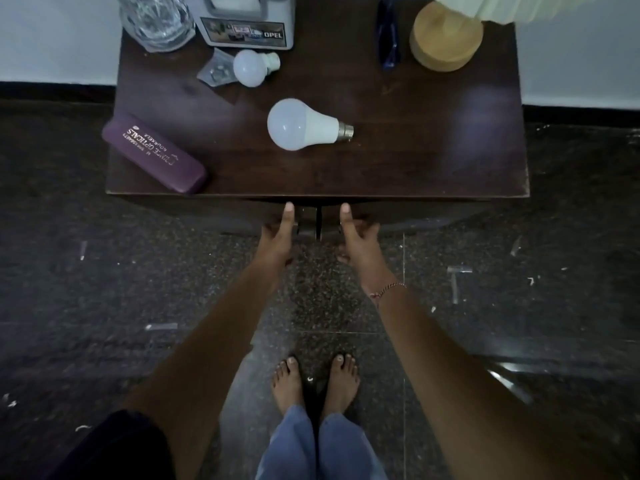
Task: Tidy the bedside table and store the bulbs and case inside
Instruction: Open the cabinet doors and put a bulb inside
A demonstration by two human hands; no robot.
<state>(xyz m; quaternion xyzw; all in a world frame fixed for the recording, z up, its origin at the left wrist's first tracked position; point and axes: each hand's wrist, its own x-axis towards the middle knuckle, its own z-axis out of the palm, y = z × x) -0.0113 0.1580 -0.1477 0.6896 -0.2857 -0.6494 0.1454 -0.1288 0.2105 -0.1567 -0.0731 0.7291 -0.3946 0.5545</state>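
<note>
A dark wooden bedside table (415, 150) fills the upper half of the head view. A large white bulb (301, 124) lies on its side at the middle of the top, cap pointing right. A smaller white bulb (251, 67) lies further back. A purple glasses case (154, 152) rests at the front left corner. My left hand (277, 242) and my right hand (358, 242) are side by side just under the table's front edge. Their thumbs point up and their fingers curl around the metal door handles (306, 225). The fingers themselves are mostly hidden.
At the back stand a clear glass (157, 22), a white stand marked OPEL (246, 29), a blue object (388, 36) and a round wooden lamp base (445, 38). A small plastic packet (214, 69) lies beside the small bulb. My bare feet (313, 382) stand on dark speckled floor.
</note>
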